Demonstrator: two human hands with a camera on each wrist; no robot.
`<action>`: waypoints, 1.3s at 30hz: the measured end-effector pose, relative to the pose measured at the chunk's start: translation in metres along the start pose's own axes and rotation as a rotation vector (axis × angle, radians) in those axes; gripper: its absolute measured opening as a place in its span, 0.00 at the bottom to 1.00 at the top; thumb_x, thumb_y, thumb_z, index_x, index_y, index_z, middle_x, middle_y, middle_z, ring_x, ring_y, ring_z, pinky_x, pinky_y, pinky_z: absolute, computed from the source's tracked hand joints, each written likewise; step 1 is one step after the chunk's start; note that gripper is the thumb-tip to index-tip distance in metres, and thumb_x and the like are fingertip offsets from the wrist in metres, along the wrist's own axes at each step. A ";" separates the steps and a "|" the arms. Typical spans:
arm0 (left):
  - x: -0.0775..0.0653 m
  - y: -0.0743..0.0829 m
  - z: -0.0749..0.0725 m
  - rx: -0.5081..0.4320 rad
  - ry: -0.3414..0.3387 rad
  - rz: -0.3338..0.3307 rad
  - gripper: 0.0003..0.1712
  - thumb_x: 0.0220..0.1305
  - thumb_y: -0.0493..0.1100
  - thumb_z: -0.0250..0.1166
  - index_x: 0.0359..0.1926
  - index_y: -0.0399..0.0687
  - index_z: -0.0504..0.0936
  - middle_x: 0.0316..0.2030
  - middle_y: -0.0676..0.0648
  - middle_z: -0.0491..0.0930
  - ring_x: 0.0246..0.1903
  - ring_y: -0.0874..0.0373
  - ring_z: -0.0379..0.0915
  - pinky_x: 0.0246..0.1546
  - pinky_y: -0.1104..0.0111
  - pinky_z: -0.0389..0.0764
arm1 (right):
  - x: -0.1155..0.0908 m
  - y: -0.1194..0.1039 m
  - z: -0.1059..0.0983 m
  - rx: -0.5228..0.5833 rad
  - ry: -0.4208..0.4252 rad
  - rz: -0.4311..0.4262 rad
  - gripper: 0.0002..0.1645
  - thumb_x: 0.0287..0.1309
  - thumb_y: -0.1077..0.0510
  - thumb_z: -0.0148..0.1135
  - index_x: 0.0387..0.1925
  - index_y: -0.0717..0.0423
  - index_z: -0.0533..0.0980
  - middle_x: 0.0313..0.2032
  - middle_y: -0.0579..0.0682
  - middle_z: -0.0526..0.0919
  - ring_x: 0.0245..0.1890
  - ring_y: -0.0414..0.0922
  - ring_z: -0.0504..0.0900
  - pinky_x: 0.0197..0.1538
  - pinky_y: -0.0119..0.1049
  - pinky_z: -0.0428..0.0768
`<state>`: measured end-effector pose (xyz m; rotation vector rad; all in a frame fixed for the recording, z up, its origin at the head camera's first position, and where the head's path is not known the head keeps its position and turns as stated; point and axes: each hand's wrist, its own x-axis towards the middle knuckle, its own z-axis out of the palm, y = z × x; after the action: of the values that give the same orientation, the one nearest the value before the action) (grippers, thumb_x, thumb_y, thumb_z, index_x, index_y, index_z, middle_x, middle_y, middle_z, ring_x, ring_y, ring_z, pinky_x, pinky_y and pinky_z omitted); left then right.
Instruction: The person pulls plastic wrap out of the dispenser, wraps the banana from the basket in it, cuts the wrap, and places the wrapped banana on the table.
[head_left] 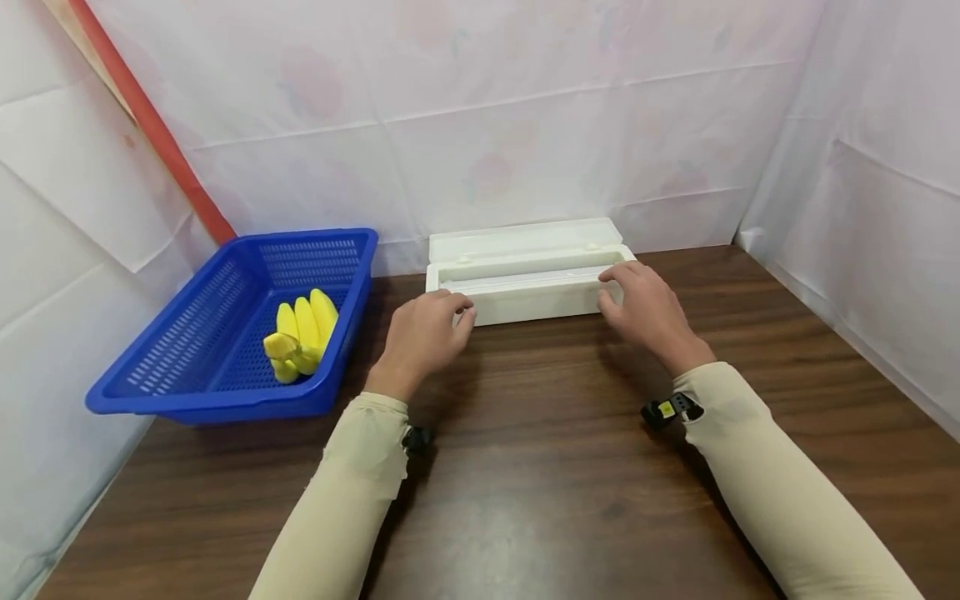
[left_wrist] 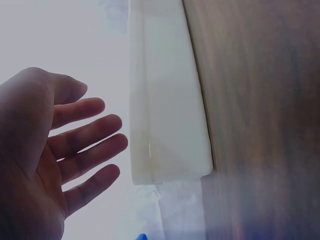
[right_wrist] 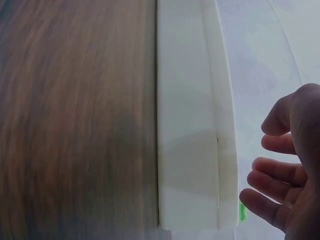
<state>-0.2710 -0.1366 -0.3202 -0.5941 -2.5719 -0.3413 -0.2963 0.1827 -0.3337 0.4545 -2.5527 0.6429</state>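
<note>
A long white box stands at the back of the table, its hinged lid tipped back toward the wall. Inside lies a pale, shiny strip running lengthwise. My left hand hovers at the box's front left corner, fingers loosely bent with nothing in them. At the right end, my right hand is held the same way, fingertips close to the rim. Both wrist views show spread, relaxed fingers beside the white box, and the right palm holds nothing.
To the left is a blue plastic basket with a bunch of yellow bananas in it. White patterned sheeting hangs behind and at both sides of the brown wood-grain table. A red strip slants down behind the basket.
</note>
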 end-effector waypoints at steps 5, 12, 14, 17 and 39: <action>0.008 -0.006 0.001 -0.027 0.039 -0.053 0.13 0.71 0.48 0.60 0.42 0.49 0.89 0.36 0.48 0.85 0.33 0.49 0.80 0.31 0.54 0.81 | 0.008 -0.004 0.006 0.020 -0.014 0.014 0.17 0.64 0.58 0.57 0.50 0.65 0.80 0.55 0.63 0.79 0.59 0.60 0.75 0.60 0.56 0.71; 0.014 -0.016 0.008 -0.056 0.125 -0.105 0.13 0.68 0.44 0.61 0.41 0.43 0.89 0.36 0.43 0.83 0.37 0.44 0.79 0.37 0.52 0.79 | 0.010 -0.003 0.012 0.009 -0.043 0.003 0.19 0.64 0.58 0.57 0.54 0.64 0.77 0.57 0.62 0.78 0.60 0.59 0.74 0.60 0.56 0.71; 0.014 -0.019 0.010 -0.059 0.151 -0.113 0.12 0.67 0.43 0.62 0.40 0.42 0.88 0.36 0.42 0.82 0.38 0.43 0.78 0.38 0.51 0.79 | 0.008 -0.002 0.013 -0.001 -0.059 -0.014 0.21 0.63 0.58 0.57 0.56 0.63 0.76 0.58 0.61 0.78 0.60 0.59 0.74 0.59 0.57 0.72; 0.017 -0.023 0.016 -0.067 0.167 -0.102 0.10 0.66 0.42 0.62 0.38 0.41 0.87 0.38 0.42 0.82 0.40 0.42 0.77 0.40 0.50 0.78 | 0.005 0.001 0.015 -0.019 -0.075 -0.038 0.24 0.64 0.59 0.57 0.60 0.63 0.74 0.60 0.61 0.77 0.61 0.60 0.73 0.61 0.58 0.70; 0.025 -0.023 0.034 -0.035 -0.047 -0.145 0.16 0.70 0.46 0.59 0.50 0.44 0.86 0.53 0.43 0.83 0.53 0.43 0.74 0.49 0.48 0.76 | -0.004 0.014 0.022 -0.069 -0.164 -0.056 0.29 0.66 0.58 0.57 0.66 0.66 0.71 0.67 0.66 0.68 0.69 0.62 0.63 0.69 0.58 0.61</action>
<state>-0.3152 -0.1366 -0.3399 -0.4344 -2.6662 -0.4268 -0.3061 0.1838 -0.3580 0.5737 -2.6955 0.5149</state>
